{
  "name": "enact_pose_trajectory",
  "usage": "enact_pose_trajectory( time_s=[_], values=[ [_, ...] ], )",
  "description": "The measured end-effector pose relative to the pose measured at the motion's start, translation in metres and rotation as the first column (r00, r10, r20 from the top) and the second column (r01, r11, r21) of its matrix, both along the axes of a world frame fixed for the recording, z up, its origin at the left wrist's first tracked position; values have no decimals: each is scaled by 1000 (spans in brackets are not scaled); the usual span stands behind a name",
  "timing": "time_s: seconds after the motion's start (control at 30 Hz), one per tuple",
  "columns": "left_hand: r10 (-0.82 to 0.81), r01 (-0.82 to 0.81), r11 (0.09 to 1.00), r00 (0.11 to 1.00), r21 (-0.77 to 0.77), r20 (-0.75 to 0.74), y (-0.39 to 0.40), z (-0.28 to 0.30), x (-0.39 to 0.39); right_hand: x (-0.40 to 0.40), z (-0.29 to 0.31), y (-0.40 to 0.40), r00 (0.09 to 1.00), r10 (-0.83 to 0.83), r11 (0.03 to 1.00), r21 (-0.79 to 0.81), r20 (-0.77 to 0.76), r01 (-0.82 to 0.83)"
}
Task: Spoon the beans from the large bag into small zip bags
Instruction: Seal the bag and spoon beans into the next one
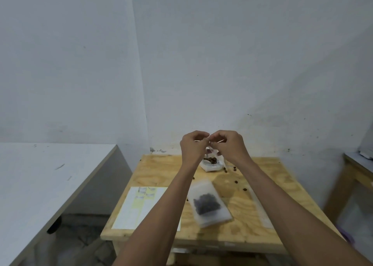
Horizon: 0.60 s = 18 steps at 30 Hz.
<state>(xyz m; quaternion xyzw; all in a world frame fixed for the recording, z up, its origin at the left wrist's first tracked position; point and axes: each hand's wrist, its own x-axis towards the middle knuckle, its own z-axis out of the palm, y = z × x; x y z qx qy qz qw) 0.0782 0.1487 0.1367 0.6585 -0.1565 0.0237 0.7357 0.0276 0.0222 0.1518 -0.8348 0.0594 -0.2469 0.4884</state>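
Zip bag (212, 160): held up at the table's far edge, beans in its bottom, long axis upright, hanging just below both hands. Left hand (192, 146) and right hand (229, 145): fingers curled, pinching its top edge from either side, equally near. Filled bag (210, 205): flat, nearer. Loose beans (235, 182): scattered right. Table (262, 205): plywood, against a white wall. Label sheet (137, 207): left.

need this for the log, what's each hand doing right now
left hand: fingers curled, pinching the top edge of a small zip bag
right hand: fingers curled, pinching the same bag's top edge
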Motion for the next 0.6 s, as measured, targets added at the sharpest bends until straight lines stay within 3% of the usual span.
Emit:
enact_pose_trajectory(
  time_s=[0.13,0.3,0.47,0.6],
  values=[
    [-22,17,997,998,-69,-67,3,-5,5,2,0,2,1000,5,997,-82,-26,-7],
    [-47,46,999,997,-16,-66,7,-10,11,5,-1,7,999,-24,983,-182,-45,15],
    [37,-59,980,993,188,116,4,-19,15,6,-6,13,997,-62,967,-251,-46,49],
    [56,-103,960,981,259,185,4,-21,14,9,-15,17,996,-91,944,-320,-26,78]
  ],
)
